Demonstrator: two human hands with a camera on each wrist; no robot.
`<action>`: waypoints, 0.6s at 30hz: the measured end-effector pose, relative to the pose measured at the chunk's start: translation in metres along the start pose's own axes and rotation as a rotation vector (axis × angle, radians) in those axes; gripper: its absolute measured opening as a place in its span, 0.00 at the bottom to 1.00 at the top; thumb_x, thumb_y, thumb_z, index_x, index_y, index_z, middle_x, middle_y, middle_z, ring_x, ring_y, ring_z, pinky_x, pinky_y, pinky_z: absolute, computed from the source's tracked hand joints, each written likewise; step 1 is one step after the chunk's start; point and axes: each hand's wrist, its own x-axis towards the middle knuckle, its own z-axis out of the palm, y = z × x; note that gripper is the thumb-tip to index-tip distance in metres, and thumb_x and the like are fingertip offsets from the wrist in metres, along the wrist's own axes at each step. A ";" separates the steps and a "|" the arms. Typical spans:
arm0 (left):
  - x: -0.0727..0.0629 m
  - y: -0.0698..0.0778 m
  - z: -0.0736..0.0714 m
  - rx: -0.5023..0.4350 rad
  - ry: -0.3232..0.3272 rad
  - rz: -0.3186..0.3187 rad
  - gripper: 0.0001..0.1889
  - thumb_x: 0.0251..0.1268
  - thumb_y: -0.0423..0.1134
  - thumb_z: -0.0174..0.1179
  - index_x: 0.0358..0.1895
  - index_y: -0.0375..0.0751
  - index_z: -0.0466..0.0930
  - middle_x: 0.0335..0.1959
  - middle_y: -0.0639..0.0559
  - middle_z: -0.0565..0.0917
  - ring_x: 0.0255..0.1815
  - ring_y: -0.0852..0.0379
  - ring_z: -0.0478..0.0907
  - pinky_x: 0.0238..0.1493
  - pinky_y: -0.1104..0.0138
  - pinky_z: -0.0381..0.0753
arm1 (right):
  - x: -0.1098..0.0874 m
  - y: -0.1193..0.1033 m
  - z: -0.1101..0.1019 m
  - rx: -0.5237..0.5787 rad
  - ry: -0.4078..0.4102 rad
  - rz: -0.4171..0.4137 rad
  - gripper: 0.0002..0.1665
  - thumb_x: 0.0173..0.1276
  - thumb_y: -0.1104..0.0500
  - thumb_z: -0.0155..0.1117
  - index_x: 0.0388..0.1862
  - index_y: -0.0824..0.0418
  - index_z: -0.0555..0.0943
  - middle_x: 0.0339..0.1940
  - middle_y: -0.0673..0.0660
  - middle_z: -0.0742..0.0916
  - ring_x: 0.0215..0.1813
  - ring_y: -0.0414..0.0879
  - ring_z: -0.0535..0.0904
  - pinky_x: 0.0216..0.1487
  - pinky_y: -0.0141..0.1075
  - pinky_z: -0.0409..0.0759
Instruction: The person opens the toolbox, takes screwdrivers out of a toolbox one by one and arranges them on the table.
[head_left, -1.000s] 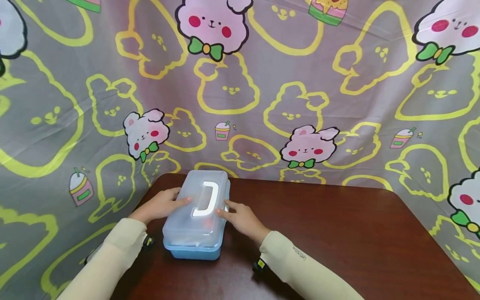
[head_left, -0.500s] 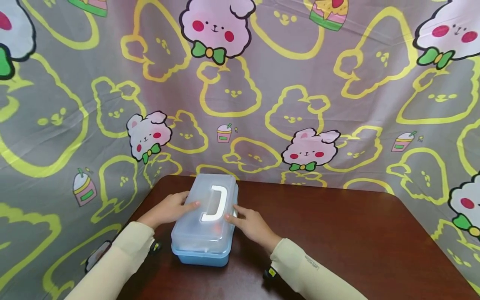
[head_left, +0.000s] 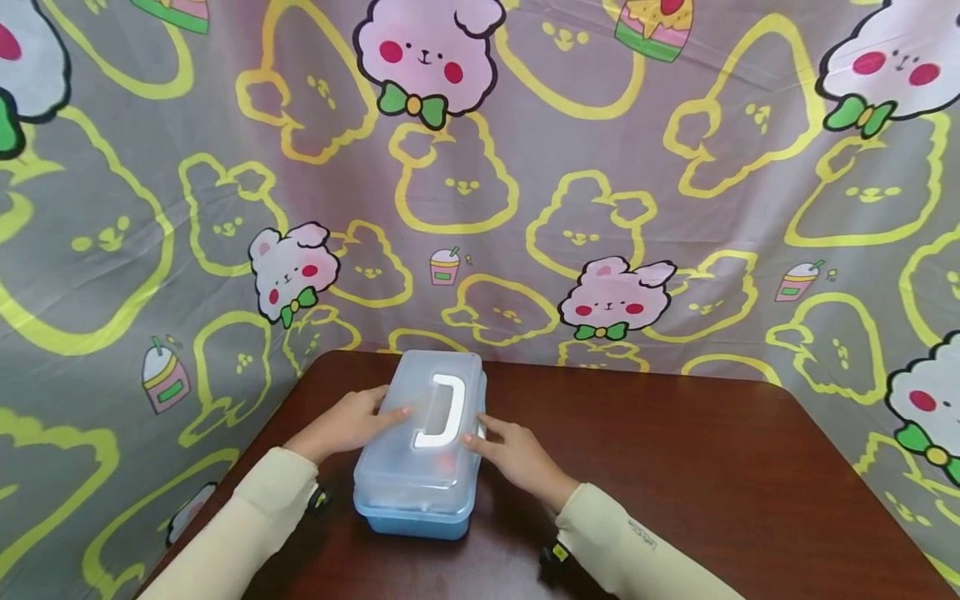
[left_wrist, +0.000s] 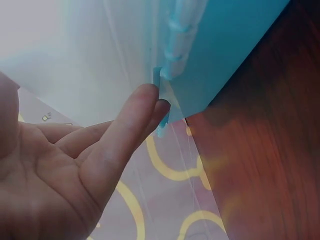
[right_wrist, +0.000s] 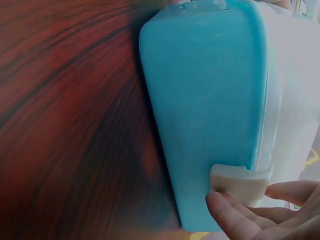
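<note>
A storage box (head_left: pixel 412 521) with a light blue base and a frosted, see-through lid (head_left: pixel 393 479) stands on the table, lid closed. On its top lies a white carry handle (head_left: pixel 453 417), folded flat. My left hand (head_left: pixel 348 427) holds the box's left side, thumb on the lid and fingers by the hinge (left_wrist: pixel 182 40). At the opposite side, my right hand (head_left: pixel 521 458) has its thumb at the lid's edge and a fingertip against the white latch (right_wrist: pixel 240 182), which spans lid and base. Something reddish shows dimly through the lid.
The dark brown wooden table (head_left: pixel 675 483) extends far to the right of the box. A grey curtain (head_left: pixel 487 192) with yellow outlines and cartoon rabbits hangs behind the table and along its left side.
The box has slid a little to the right across the table, with both hands moving along on it. The lid and the handle keep their position on the box.
</note>
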 end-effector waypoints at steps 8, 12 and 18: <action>-0.001 0.011 0.007 -0.030 -0.010 0.010 0.39 0.63 0.62 0.60 0.69 0.36 0.67 0.54 0.41 0.81 0.43 0.51 0.82 0.44 0.52 0.82 | -0.010 0.003 -0.009 0.009 0.029 0.006 0.49 0.63 0.30 0.59 0.72 0.60 0.68 0.69 0.59 0.73 0.67 0.54 0.70 0.61 0.54 0.70; -0.001 0.014 0.012 -0.022 -0.004 0.020 0.38 0.63 0.62 0.60 0.68 0.37 0.68 0.53 0.42 0.82 0.42 0.53 0.83 0.42 0.53 0.83 | -0.013 0.008 -0.010 -0.029 0.056 -0.007 0.47 0.64 0.30 0.59 0.71 0.60 0.70 0.68 0.58 0.74 0.67 0.53 0.69 0.62 0.53 0.70; -0.003 0.017 0.018 -0.024 0.011 0.037 0.38 0.63 0.62 0.59 0.67 0.37 0.69 0.52 0.43 0.82 0.41 0.54 0.83 0.41 0.54 0.83 | -0.019 0.012 -0.013 -0.023 0.072 -0.017 0.45 0.64 0.31 0.59 0.70 0.59 0.71 0.67 0.59 0.75 0.66 0.54 0.70 0.61 0.54 0.70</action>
